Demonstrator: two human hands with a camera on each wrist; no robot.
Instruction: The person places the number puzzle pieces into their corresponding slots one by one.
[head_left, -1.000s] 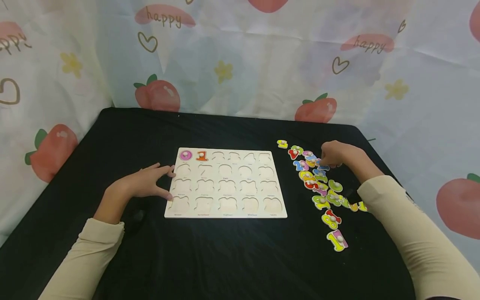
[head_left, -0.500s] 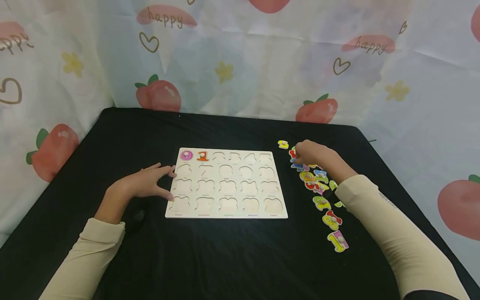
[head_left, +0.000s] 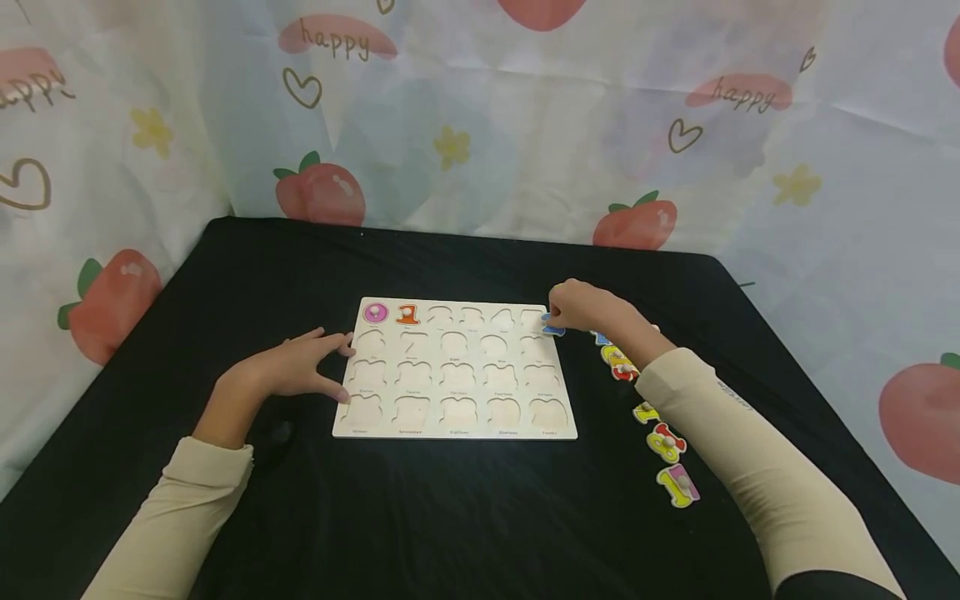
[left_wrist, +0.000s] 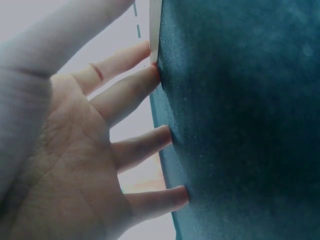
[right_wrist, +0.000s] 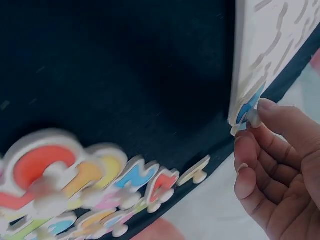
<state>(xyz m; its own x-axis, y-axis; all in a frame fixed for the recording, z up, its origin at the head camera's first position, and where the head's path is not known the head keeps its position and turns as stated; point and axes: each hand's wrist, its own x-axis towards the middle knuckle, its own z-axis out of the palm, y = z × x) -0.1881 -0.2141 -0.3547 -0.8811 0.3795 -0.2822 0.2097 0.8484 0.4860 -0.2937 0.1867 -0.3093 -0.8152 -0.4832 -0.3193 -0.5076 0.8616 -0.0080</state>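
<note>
On black tablecloth (head_left: 465, 517): right hand (head_left: 581, 307) pinching blue number piece (head_left: 553, 330) at wooden puzzle board (head_left: 457, 427)'s right edge, empty recesses lying leftward; left hand (head_left: 288, 367) bracing opposite edge, fingers spread.

Both arms wear long, close-fitting sleeves of plain cream-beige fabric, the left sleeve (head_left: 168, 521) ending in a narrow ribbed cuff at the wrist and the right sleeve (head_left: 738, 454) ending the same way. Near the right elbow a band of darker, nearly black cloth shows, perhaps an outer garment. The left hand (head_left: 288, 371) and right hand (head_left: 588, 310) are bare, without rings, gloves or watch.
</note>
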